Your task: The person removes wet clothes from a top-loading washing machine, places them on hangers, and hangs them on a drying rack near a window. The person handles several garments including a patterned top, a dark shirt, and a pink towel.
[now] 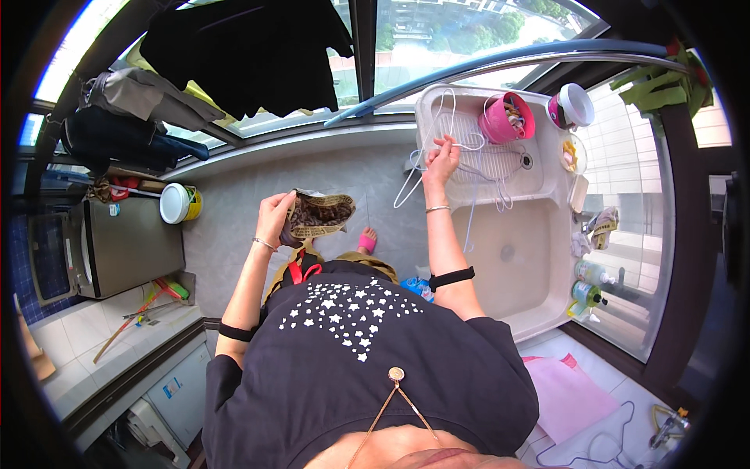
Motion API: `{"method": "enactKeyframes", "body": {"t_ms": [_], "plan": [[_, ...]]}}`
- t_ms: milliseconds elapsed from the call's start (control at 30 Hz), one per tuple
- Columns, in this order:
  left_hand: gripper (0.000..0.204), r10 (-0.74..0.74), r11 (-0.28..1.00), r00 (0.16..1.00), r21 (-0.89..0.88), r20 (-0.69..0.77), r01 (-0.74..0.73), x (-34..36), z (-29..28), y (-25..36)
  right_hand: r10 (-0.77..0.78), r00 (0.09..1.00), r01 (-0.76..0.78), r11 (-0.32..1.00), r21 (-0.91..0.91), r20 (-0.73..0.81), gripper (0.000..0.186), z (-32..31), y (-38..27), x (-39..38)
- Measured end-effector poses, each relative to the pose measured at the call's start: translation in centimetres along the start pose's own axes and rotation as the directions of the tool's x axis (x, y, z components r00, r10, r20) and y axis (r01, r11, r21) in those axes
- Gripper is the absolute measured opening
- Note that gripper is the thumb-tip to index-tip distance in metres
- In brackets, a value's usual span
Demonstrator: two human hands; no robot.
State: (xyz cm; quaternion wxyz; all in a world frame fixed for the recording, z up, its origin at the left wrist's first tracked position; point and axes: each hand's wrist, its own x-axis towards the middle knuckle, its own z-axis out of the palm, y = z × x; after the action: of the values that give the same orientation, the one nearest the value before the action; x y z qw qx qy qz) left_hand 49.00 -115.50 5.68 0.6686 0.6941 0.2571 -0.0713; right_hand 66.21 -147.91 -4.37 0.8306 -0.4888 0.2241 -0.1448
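My left hand is closed on the edge of a brown patterned cloth piece with a tan border, which hangs open over the floor in front of me. I cannot tell what kind of item it is. My right hand is raised above the left edge of the sink's ribbed part, its fingers closed around white wire clothes hangers. Several thin wires spread out from that hand, some over the ribbed board. Just beyond it, a pink bucket with small pegs inside stands on the board.
The pale sink basin lies to my right, with bottles along the sill. A white tub stands behind it. Dark clothes hang by the window. At left are a grey appliance and a lidded bucket.
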Motion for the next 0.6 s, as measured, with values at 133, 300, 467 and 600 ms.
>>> {"method": "enactKeyframes", "body": {"t_ms": [133, 300, 467, 600], "plan": [[0.031, 0.012, 1.0, 1.0, -0.025, -0.007, -0.013, 0.0, -0.6, -0.4, -0.05, 0.998, 0.046, 0.992, -0.114, -0.039, 0.018, -0.7, -0.4, 0.4], [0.033, 0.025, 1.0, 0.999, -0.011, -0.033, -0.026, 0.1, -1.0, -1.0, -0.081, 0.997, 0.077, 0.987, -0.143, -0.021, 0.019, -1.8, -0.3, -0.5], [0.035, 0.022, 1.0, 1.0, 0.018, -0.022, -0.022, 0.3, -0.6, -1.0, -0.026, 1.0, 0.025, 0.987, -0.161, 0.0, 0.019, -1.9, 0.2, -1.7], [0.036, 0.02, 0.998, 1.0, 0.062, -0.001, -0.019, 0.3, 0.0, -0.4, 0.046, 0.995, -0.037, 0.995, -0.093, 0.09, 0.02, -1.8, 0.5, -1.6]]}}
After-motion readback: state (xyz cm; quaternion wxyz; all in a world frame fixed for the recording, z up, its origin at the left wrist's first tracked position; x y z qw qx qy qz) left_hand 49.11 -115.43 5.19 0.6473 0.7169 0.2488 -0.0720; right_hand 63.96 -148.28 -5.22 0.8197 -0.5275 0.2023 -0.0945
